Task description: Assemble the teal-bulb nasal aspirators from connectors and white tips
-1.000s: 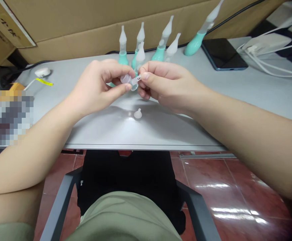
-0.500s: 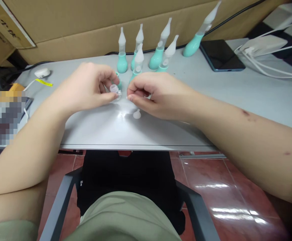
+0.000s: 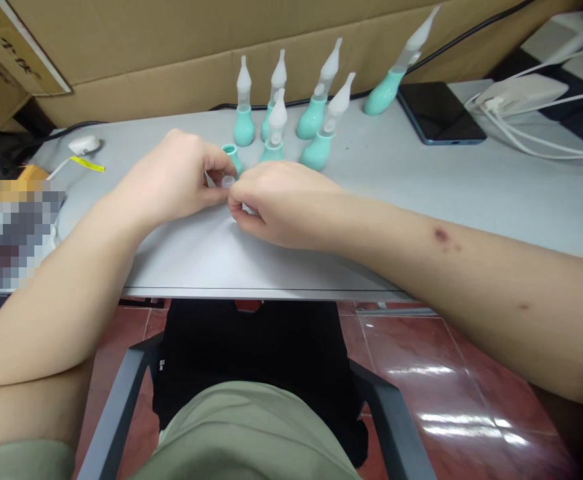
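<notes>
Between the thumb and fingers of my left hand (image 3: 184, 172) is a clear plastic tube (image 3: 228, 181), mostly hidden. My right hand (image 3: 284, 201) meets it from the right, thumb and fingers pinched together at the tube; whatever they hold is hidden. Just behind the fingers a loose turquoise bulb (image 3: 233, 157) shows its open neck. Beyond my hands stand several assembled nasal aspirators, each with a turquoise bulb, clear tube and white tip, such as the nasal aspirator (image 3: 244, 120) at the back and the tilted nasal aspirator (image 3: 319, 148) to the right.
Another nasal aspirator (image 3: 386, 90) leans at the back right beside a dark phone (image 3: 441, 112). White cables run from a white adapter (image 3: 524, 93). A cardboard wall (image 3: 171, 60) closes off the back of the grey desk (image 3: 196, 263). A white plug (image 3: 84, 145) lies left.
My right hand has moved left, up against the clear tube in my left hand. The small white piece on the desk is now out of sight, where my right hand is.
</notes>
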Motion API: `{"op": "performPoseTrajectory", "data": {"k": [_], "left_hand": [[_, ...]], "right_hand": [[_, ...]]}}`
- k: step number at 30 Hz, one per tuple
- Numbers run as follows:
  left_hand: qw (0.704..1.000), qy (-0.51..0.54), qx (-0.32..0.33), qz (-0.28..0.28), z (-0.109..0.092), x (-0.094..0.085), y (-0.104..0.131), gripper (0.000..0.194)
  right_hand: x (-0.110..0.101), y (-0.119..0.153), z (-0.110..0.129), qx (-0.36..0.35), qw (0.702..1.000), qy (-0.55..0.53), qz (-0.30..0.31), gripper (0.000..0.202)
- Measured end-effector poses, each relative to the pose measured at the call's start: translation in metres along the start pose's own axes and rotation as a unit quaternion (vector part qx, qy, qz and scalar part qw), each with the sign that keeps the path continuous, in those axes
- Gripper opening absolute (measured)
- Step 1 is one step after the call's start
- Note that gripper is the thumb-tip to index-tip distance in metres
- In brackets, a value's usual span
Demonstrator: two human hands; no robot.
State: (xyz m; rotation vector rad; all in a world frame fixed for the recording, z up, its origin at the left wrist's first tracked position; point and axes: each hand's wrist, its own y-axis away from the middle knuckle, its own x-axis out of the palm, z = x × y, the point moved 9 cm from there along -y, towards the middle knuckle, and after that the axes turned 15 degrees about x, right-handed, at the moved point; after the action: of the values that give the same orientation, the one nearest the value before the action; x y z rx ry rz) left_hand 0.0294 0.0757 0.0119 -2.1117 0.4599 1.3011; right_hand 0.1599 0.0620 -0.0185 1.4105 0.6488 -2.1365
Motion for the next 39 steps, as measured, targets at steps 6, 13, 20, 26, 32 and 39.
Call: {"op": "performPoseTrajectory", "data": {"k": [6,13,20,26,32,39], "left_hand": [[1.0,0.003,0.0,0.021,0.005,0.005,0.0,0.016],[0.999,0.023,0.017,0.031,0.014,-0.002,0.005,0.025],[1.0,0.024,0.004,0.017,0.012,-0.013,0.008,0.032],[0.996,0.003,0.083,-0.033,-0.021,-0.023,0.008,0.023],[0.953,0.084,0.251,-0.146,-0.031,-0.021,0.017,0.026],[0.911,0.132,0.346,-0.183,-0.021,0.003,0.009,0.044]], "right_hand": [[0.005,-0.001,-0.006,-0.013,0.999,-0.039,0.016,0.028],[-0.013,0.006,-0.022,0.0,0.986,-0.169,0.007,0.042],[-0.019,0.02,-0.037,-0.089,0.974,-0.19,0.09,0.026],[-0.014,0.023,-0.045,-0.087,0.966,-0.202,0.136,0.009],[-0.023,0.016,-0.061,0.052,0.895,-0.438,0.063,0.017],[-0.011,0.007,-0.072,0.095,0.743,-0.66,0.062,0.034]]}}
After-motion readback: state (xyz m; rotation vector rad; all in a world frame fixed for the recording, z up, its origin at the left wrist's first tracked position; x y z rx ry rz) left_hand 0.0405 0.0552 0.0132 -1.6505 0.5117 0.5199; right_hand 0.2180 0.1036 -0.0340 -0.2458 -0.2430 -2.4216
